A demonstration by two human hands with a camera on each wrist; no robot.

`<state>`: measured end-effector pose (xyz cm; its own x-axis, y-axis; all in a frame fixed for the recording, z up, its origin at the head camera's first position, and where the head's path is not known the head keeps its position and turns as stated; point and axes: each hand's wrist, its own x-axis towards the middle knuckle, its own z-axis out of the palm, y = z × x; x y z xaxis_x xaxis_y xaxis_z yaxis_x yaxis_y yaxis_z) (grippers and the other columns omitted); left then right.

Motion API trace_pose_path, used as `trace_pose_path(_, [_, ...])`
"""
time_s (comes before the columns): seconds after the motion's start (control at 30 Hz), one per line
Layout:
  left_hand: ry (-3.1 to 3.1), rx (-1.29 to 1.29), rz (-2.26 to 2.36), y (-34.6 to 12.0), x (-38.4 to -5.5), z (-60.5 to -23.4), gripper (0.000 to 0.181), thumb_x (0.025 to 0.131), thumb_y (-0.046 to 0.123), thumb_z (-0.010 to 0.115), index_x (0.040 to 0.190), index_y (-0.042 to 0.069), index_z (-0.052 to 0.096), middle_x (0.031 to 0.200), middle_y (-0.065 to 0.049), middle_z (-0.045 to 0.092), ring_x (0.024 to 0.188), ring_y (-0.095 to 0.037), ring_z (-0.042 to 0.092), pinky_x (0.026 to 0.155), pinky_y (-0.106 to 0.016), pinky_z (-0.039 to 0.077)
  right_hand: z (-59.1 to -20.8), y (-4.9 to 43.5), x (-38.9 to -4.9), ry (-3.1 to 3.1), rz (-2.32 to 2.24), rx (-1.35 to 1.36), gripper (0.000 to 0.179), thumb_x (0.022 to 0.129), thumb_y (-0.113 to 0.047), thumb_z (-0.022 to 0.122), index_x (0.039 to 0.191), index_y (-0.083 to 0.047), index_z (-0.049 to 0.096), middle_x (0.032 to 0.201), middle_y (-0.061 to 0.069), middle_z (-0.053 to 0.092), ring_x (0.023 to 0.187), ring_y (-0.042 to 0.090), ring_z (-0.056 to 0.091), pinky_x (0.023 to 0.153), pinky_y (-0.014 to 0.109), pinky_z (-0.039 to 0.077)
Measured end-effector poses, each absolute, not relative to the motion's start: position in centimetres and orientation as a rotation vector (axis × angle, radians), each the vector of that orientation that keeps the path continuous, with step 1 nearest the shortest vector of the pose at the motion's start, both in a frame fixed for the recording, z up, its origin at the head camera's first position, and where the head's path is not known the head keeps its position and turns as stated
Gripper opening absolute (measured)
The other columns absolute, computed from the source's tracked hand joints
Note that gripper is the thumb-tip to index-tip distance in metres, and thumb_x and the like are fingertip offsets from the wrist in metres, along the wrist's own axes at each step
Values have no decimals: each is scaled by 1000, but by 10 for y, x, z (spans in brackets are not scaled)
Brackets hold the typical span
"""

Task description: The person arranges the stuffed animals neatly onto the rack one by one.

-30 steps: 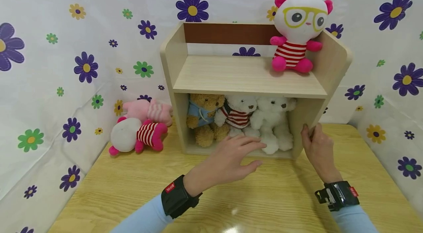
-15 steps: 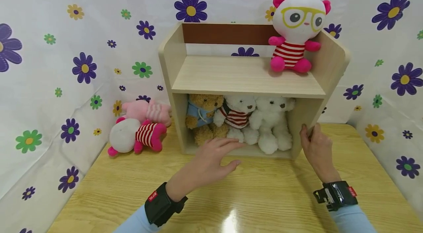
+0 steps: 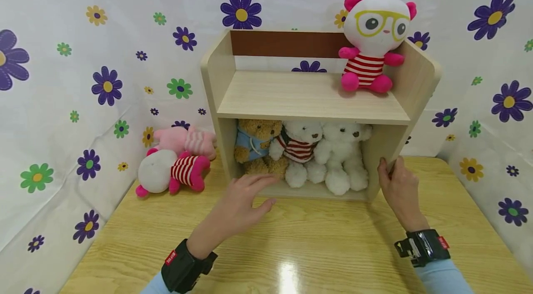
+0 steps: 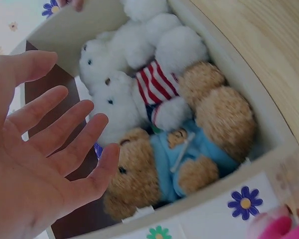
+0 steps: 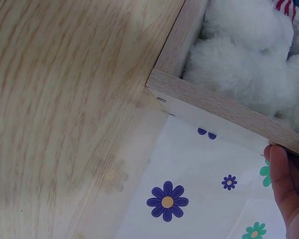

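A small wooden shelf (image 3: 312,99) stands on the table. Its lower compartment holds a brown teddy bear in a blue hoodie (image 3: 255,147), a white bear in a red-striped top (image 3: 300,148) and a plain white bear (image 3: 343,155). In front of the lower left corner, my left hand (image 3: 233,206) hovers with its fingers spread and holds nothing; in the left wrist view its palm shows beside the bears. My right hand (image 3: 401,190) holds the front edge of the shelf's right side panel, fingers bent; the right wrist view shows its fingertips against that edge.
A panda plush with yellow glasses (image 3: 370,44) sits at the right of the upper shelf. Left of the shelf, a pink plush (image 3: 183,139) and a white-and-pink plush in red stripes (image 3: 172,171) lie on the wooden table (image 3: 333,247). Flowered cloth hangs behind and at both sides.
My left hand has moved left along the front of the shelf, from before the white bears to the lower left corner. The right hand stays at the side panel.
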<state>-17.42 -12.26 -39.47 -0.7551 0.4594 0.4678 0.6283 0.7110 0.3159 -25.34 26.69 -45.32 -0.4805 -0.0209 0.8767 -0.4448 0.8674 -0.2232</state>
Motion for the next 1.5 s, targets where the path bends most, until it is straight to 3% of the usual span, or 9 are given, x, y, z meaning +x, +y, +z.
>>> trace_pose_path(0.2, [-2595, -794, -653, -143, -175, -401, 43, 93, 29, 73, 136, 23, 66, 137, 0, 68, 125, -29, 64, 97, -61, 50, -454, 267, -253, -2033, 524, 336, 17, 91, -1, 64, 83, 5, 50, 54, 12, 48, 40, 19, 43, 39, 25, 27])
trace_pose_path(0.43, [-2561, -731, -647, -168, -178, -404, 42, 90, 24, 78, 131, 19, 69, 131, -6, 71, 118, -31, 69, 94, -57, 54, -453, 267, -253, -2046, 526, 343, 17, 92, -2, 63, 84, 5, 50, 55, 13, 48, 40, 19, 43, 40, 25, 27])
trace_pose_path(0.67, [-2585, -644, -619, -189, -178, -409, 42, 90, 24, 78, 129, 13, 69, 129, -10, 71, 116, -32, 69, 88, -52, 57, -451, 266, -251, -2011, 525, 348, 17, 87, 3, 68, 84, 6, 52, 54, 13, 49, 41, 17, 41, 41, 19, 24])
trace_pose_path(0.9, [-2567, -611, -621, -209, -182, -411, 40, 89, 19, 78, 126, 9, 69, 122, -11, 73, 107, -32, 71, 83, -48, 58, -460, 271, -257, -2006, 529, 355, 20, 96, -8, 61, 86, 5, 50, 55, 11, 48, 40, 17, 41, 38, 25, 26])
trace_pose_path(1.07, [-2597, -549, -618, -223, -186, -414, 40, 90, 18, 77, 128, 9, 68, 124, -12, 72, 96, -29, 71, 77, -45, 58, -456, 268, -254, -2004, 530, 346, 17, 87, 1, 68, 86, 5, 52, 55, 11, 48, 42, 17, 42, 40, 25, 27])
trace_pose_path(1.3, [-2611, -458, -603, -242, -195, -412, 38, 91, 14, 74, 126, 2, 68, 121, -18, 74, 107, -35, 71, 91, -53, 57, -456, 267, -254, -2009, 522, 350, 17, 88, -1, 68, 87, 6, 52, 56, 11, 49, 42, 18, 42, 41, 25, 26])
trace_pose_path(1.5, [-2646, -391, -617, -253, -201, -413, 40, 92, 14, 71, 130, 3, 67, 118, -20, 74, 83, -31, 66, 84, -53, 57, -456, 267, -253, -2027, 529, 347, 16, 90, 0, 66, 88, 6, 52, 56, 14, 50, 42, 20, 45, 40, 27, 29])
